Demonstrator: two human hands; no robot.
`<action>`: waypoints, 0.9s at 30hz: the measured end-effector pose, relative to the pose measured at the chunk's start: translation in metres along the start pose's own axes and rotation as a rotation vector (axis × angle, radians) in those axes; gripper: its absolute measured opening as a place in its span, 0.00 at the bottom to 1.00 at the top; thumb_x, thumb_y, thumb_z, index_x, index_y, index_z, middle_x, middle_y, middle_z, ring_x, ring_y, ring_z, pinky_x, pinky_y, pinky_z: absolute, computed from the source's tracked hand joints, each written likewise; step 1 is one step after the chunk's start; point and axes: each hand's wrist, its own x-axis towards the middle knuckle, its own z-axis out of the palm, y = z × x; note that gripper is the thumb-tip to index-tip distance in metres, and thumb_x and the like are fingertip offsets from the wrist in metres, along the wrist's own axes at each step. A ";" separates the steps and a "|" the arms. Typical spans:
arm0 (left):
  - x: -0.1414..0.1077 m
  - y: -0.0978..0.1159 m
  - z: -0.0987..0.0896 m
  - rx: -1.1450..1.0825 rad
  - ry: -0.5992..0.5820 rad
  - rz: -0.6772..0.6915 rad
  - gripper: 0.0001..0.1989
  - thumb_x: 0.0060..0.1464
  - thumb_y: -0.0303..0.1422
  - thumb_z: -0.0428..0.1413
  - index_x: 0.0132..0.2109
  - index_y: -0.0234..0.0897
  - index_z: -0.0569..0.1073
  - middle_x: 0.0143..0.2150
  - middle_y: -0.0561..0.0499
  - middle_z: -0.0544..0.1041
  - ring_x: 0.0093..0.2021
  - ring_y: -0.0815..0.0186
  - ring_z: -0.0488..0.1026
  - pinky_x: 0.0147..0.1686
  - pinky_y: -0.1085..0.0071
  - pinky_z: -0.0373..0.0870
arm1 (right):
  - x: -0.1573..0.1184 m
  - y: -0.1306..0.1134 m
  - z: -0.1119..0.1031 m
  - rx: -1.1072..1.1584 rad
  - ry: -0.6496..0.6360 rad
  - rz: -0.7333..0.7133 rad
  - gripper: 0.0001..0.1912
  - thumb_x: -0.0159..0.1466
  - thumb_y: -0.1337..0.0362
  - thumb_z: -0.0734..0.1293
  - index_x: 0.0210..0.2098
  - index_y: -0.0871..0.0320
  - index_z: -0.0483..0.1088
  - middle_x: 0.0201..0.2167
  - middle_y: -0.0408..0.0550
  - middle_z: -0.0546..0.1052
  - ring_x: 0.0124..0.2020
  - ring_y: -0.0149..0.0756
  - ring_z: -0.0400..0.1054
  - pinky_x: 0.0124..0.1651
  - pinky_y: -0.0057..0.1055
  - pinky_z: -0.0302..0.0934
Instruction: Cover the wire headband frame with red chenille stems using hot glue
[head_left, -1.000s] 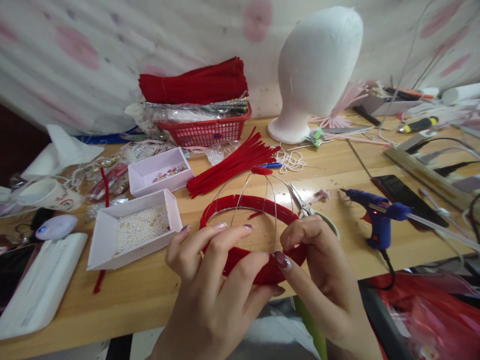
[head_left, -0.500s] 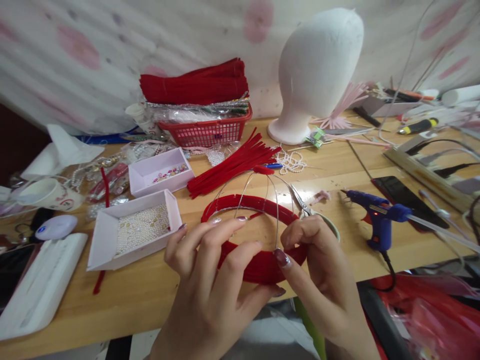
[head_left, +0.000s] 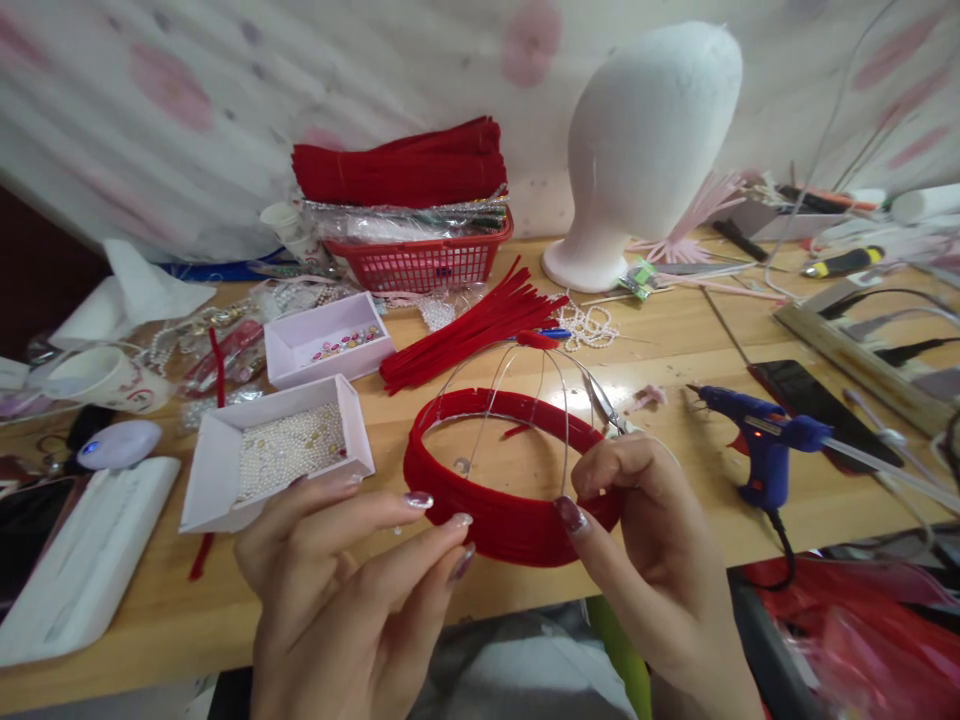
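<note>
A round crown frame has a wide red velvet band (head_left: 517, 525) and thin wires arching up to a small red piece (head_left: 537, 341) on top. My right hand (head_left: 645, 540) pinches the band at its right front, thumb outside by the foot of a wire and fingers curled over the rim. Beside the band's left front is my left hand (head_left: 352, 580), fingers apart and holding nothing; whether its fingertips brush the velvet I cannot tell. Behind my right fingers a pair of scissors (head_left: 606, 402) lies partly hidden.
Left are a white box of pearl beads (head_left: 289, 450) and a box of gems (head_left: 330, 335). Red velvet stems (head_left: 465, 335) lie behind the crown, near a red basket (head_left: 420, 265) and a foam head (head_left: 645, 150). A blue glue gun (head_left: 761, 430) and phone (head_left: 825, 410) are right.
My left hand has come off the band, moving left and toward me. My right hand keeps its pinch on the band. The whole view has shifted slightly.
</note>
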 end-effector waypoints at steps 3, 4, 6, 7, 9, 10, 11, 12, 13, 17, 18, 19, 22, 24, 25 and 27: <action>0.001 0.001 0.001 0.004 0.043 -0.017 0.14 0.55 0.23 0.64 0.43 0.49 0.80 0.40 0.50 0.73 0.48 0.53 0.69 0.43 0.53 0.69 | -0.001 0.000 0.000 -0.008 0.009 -0.002 0.05 0.70 0.68 0.64 0.41 0.51 0.62 0.35 0.43 0.64 0.33 0.34 0.59 0.33 0.32 0.57; 0.001 0.000 0.002 -0.009 0.050 -0.017 0.13 0.55 0.24 0.65 0.42 0.49 0.79 0.40 0.50 0.74 0.49 0.53 0.70 0.44 0.53 0.69 | -0.001 0.000 0.000 -0.008 0.011 -0.007 0.05 0.70 0.67 0.64 0.41 0.51 0.62 0.35 0.43 0.64 0.33 0.34 0.59 0.33 0.32 0.56; 0.002 -0.001 0.005 -0.010 0.022 -0.009 0.09 0.56 0.30 0.66 0.42 0.49 0.79 0.45 0.49 0.75 0.50 0.52 0.71 0.48 0.51 0.69 | -0.001 0.000 0.000 -0.008 0.013 -0.008 0.04 0.70 0.67 0.64 0.40 0.51 0.62 0.34 0.43 0.64 0.32 0.34 0.58 0.32 0.32 0.56; 0.002 -0.002 0.007 0.008 -0.009 0.006 0.09 0.56 0.35 0.66 0.45 0.49 0.79 0.49 0.47 0.75 0.52 0.51 0.71 0.51 0.50 0.69 | -0.001 0.000 0.000 -0.009 0.015 -0.006 0.04 0.70 0.66 0.64 0.40 0.51 0.62 0.34 0.43 0.64 0.32 0.34 0.58 0.32 0.32 0.56; 0.001 -0.004 0.010 0.061 -0.081 0.060 0.18 0.54 0.44 0.67 0.51 0.48 0.78 0.58 0.43 0.72 0.55 0.47 0.69 0.55 0.47 0.66 | -0.001 0.000 0.000 -0.009 0.020 0.006 0.04 0.69 0.66 0.65 0.41 0.51 0.63 0.34 0.43 0.64 0.32 0.34 0.59 0.33 0.32 0.57; 0.000 -0.005 0.012 0.083 -0.111 0.083 0.21 0.53 0.47 0.67 0.53 0.48 0.78 0.61 0.42 0.70 0.57 0.45 0.68 0.56 0.45 0.64 | -0.001 -0.001 0.000 -0.008 0.026 0.009 0.05 0.69 0.66 0.65 0.40 0.51 0.63 0.34 0.43 0.65 0.32 0.35 0.59 0.33 0.33 0.57; -0.001 -0.006 0.014 0.096 -0.130 0.098 0.22 0.53 0.48 0.67 0.53 0.49 0.78 0.62 0.41 0.68 0.58 0.44 0.67 0.56 0.44 0.63 | -0.001 -0.001 0.000 -0.006 0.031 0.009 0.05 0.68 0.65 0.66 0.40 0.51 0.63 0.34 0.43 0.65 0.32 0.35 0.60 0.33 0.33 0.57; -0.002 -0.006 0.015 0.101 -0.130 0.102 0.22 0.52 0.47 0.67 0.52 0.49 0.78 0.63 0.41 0.68 0.58 0.43 0.66 0.56 0.43 0.63 | 0.000 -0.002 0.001 -0.002 0.037 0.008 0.06 0.68 0.65 0.67 0.40 0.51 0.63 0.34 0.44 0.65 0.32 0.36 0.60 0.32 0.33 0.57; -0.002 -0.006 0.016 0.102 -0.130 0.094 0.20 0.53 0.46 0.68 0.52 0.49 0.78 0.63 0.41 0.68 0.58 0.43 0.66 0.56 0.43 0.63 | 0.000 -0.003 0.001 0.000 0.041 0.006 0.06 0.68 0.65 0.67 0.40 0.51 0.63 0.34 0.44 0.65 0.32 0.36 0.60 0.32 0.33 0.57; -0.003 -0.004 0.016 0.103 -0.122 0.073 0.19 0.54 0.46 0.67 0.50 0.46 0.77 0.61 0.40 0.68 0.58 0.43 0.65 0.56 0.43 0.62 | 0.000 -0.004 0.002 -0.003 0.048 -0.011 0.04 0.70 0.65 0.64 0.39 0.51 0.63 0.33 0.43 0.64 0.32 0.35 0.59 0.31 0.33 0.56; -0.003 -0.004 0.016 0.096 -0.125 0.077 0.19 0.53 0.47 0.67 0.49 0.45 0.77 0.61 0.39 0.68 0.58 0.43 0.65 0.56 0.43 0.61 | -0.001 -0.004 0.002 -0.003 0.044 -0.013 0.03 0.70 0.65 0.63 0.39 0.51 0.63 0.33 0.43 0.64 0.32 0.35 0.59 0.31 0.33 0.56; -0.002 -0.004 0.015 0.090 -0.129 0.082 0.20 0.53 0.47 0.67 0.49 0.44 0.77 0.60 0.38 0.68 0.58 0.43 0.65 0.56 0.43 0.61 | -0.001 -0.004 0.001 -0.002 0.034 -0.012 0.03 0.71 0.66 0.63 0.40 0.51 0.63 0.33 0.43 0.64 0.32 0.35 0.59 0.32 0.33 0.56; -0.001 -0.003 0.016 0.082 -0.123 0.096 0.22 0.52 0.48 0.68 0.47 0.41 0.77 0.59 0.37 0.69 0.57 0.42 0.65 0.56 0.44 0.60 | -0.002 -0.002 0.000 0.001 0.015 0.004 0.04 0.71 0.66 0.64 0.40 0.51 0.63 0.35 0.43 0.64 0.33 0.34 0.59 0.33 0.32 0.56; 0.000 -0.002 0.018 0.085 -0.111 0.103 0.21 0.52 0.49 0.67 0.46 0.41 0.76 0.59 0.36 0.70 0.56 0.42 0.65 0.55 0.44 0.60 | -0.002 0.000 0.000 -0.003 0.014 0.008 0.04 0.71 0.66 0.64 0.41 0.51 0.63 0.35 0.43 0.64 0.34 0.34 0.59 0.34 0.32 0.56; 0.000 -0.002 0.019 0.085 -0.105 0.099 0.20 0.53 0.49 0.66 0.46 0.41 0.76 0.58 0.36 0.70 0.56 0.42 0.65 0.55 0.44 0.59 | -0.002 0.001 0.000 -0.004 0.018 0.007 0.04 0.71 0.66 0.64 0.40 0.51 0.63 0.35 0.43 0.64 0.34 0.34 0.59 0.34 0.32 0.56; 0.000 -0.001 0.021 0.078 -0.088 0.078 0.19 0.55 0.49 0.64 0.44 0.40 0.76 0.57 0.35 0.71 0.55 0.42 0.65 0.55 0.44 0.58 | -0.002 0.002 0.000 -0.001 0.024 0.005 0.04 0.70 0.66 0.65 0.40 0.52 0.63 0.35 0.43 0.64 0.33 0.34 0.59 0.34 0.32 0.56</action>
